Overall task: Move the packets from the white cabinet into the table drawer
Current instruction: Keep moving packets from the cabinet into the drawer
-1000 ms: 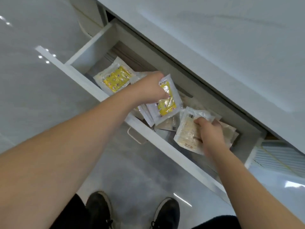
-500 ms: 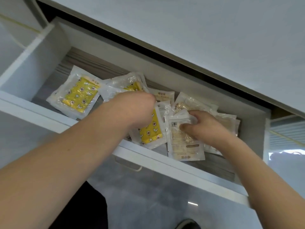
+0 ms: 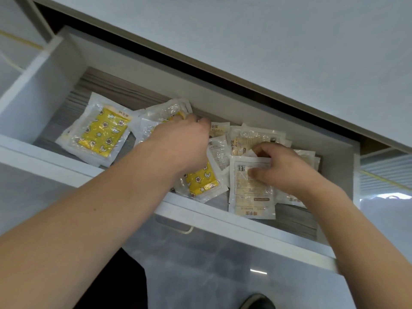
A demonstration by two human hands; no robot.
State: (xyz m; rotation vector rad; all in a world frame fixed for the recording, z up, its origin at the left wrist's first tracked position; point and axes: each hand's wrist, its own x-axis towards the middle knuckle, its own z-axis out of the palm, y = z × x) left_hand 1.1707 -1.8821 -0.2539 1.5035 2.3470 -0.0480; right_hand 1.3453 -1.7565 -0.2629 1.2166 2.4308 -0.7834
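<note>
Both hands are in the drawer [image 3: 178,210]. The left hand [image 3: 178,148] grips a yellow packet [image 3: 200,181] at six o'clock; the right hand [image 3: 283,170] pinches a beige packet [image 3: 252,192]. Best lay them flat before letting go.

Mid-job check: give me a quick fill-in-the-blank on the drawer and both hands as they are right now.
1. The right hand grips a packet printed in ____ rather than yellow.
2. The yellow packet lying apart at the drawer's left end is touched by ____ hand.
3. The drawer stands ____.
4. The left hand reaches over a packet whose print is ____.

Missing words: beige; neither; open; yellow
</note>
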